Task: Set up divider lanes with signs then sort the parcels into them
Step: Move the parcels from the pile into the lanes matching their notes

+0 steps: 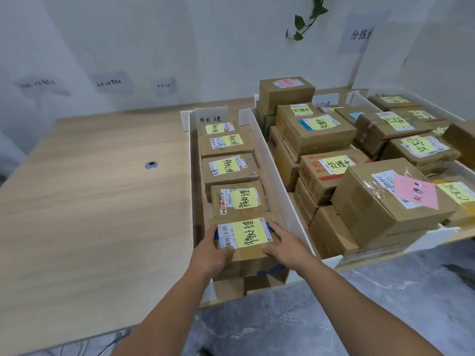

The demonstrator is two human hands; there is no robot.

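Note:
A cardboard parcel (250,249) with a yellow handwritten note sits at the near end of the left lane. My left hand (212,249) grips its left edge and my right hand (285,244) grips its right edge. Behind it a row of several parcels (230,170) with yellow notes fills the lane between white dividers (270,160). A paper sign (210,118) stands at the lane's far end. The middle lane holds stacked parcels (318,132), one large box (383,201) bearing a pink note. The right lane holds more yellow-noted parcels (419,147).
A bare wooden tabletop (90,201) with a round metal grommet (151,164) spreads to the left. Paper labels are stuck on the white wall (110,82). A leafy vine (308,19) hangs by a wall sign (361,34). Grey marbled floor (385,291) lies below the table's edge.

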